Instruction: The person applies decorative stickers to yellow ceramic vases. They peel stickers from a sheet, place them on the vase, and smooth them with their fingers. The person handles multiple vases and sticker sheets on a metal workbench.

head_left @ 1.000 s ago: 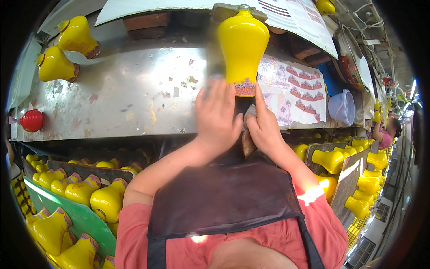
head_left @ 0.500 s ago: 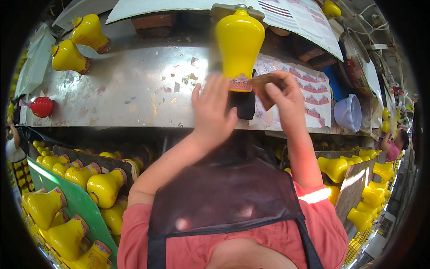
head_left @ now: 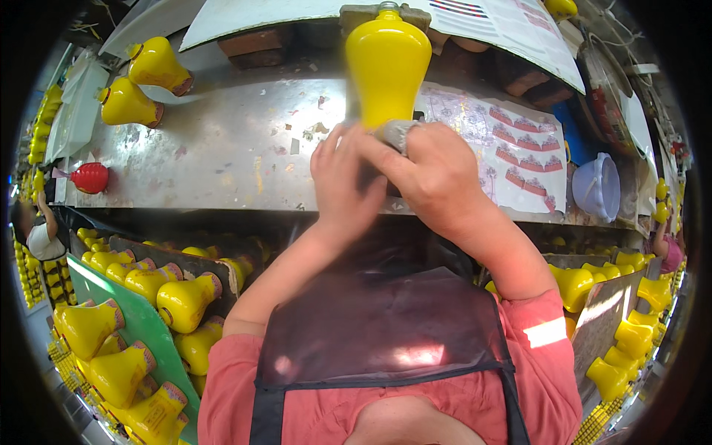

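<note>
Workpiece: yellow vase point(head_left: 387, 63), upright near the far edge of the metal bench point(head_left: 222, 156), its base hidden behind both hands.
Left hand point(head_left: 343, 185): fingers extended and pressed flat against the lower body of the vase, not curled into a grip; it steadies rather than holds.
Right hand point(head_left: 437, 174): closed around a small grey pad point(head_left: 394, 133), which it presses against the vase just above the base.
Contact: both hands touch the vase low down; the neck and shoulder stand free.
Bench, right end: sheet of red labels point(head_left: 512, 144) lying flat, with a pale plastic bowl point(head_left: 597, 185) just beyond it.
Bench, left end: two more yellow vases point(head_left: 141, 81) lying on their sides, and a red vase point(head_left: 90, 178) at the left edge.
Below the near edge: rows of yellow vases in trays point(head_left: 148, 297) on the left and more on the right.
Assessment of method: the work appears to be pressing or smoothing at the base band. It is best done with even pad pressure, the left palm opposing the push so the vase does not tip, and the strokes kept low.
</note>
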Demonstrator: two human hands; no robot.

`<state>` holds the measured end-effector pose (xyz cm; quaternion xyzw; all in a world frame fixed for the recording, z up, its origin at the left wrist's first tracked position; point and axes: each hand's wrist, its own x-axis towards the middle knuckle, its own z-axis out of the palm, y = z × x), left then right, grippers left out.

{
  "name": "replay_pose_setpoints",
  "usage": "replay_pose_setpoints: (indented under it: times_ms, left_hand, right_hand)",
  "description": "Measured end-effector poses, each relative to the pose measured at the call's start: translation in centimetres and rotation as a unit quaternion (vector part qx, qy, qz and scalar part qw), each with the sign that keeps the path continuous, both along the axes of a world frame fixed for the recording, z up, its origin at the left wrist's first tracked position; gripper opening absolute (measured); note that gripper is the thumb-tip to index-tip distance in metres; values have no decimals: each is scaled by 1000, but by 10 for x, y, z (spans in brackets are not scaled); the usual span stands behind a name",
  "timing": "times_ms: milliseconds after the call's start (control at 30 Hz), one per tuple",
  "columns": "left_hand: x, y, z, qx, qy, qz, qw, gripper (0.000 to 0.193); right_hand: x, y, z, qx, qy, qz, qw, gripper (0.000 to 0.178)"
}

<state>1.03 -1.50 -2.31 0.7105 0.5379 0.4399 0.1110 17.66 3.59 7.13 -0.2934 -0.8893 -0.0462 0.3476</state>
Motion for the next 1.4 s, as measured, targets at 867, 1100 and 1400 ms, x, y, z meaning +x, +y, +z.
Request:
replay_pose_setpoints:
  times_ms: [867, 1100, 1400]
  left_hand:
    - [0, -4, 17, -73, -42, 18, 996, 80]
    - [2, 6, 29, -117, -199, -5, 973, 70]
    - [14, 15, 39, -190, -470, -99, 856, 51]
  right_hand:
    - [-15, 2, -20, -340, -9, -212, 916, 110]
    - [-13, 5, -15, -401, 20, -210, 892, 108]
    - [-9, 9, -21, -448, 107, -166, 872, 104]
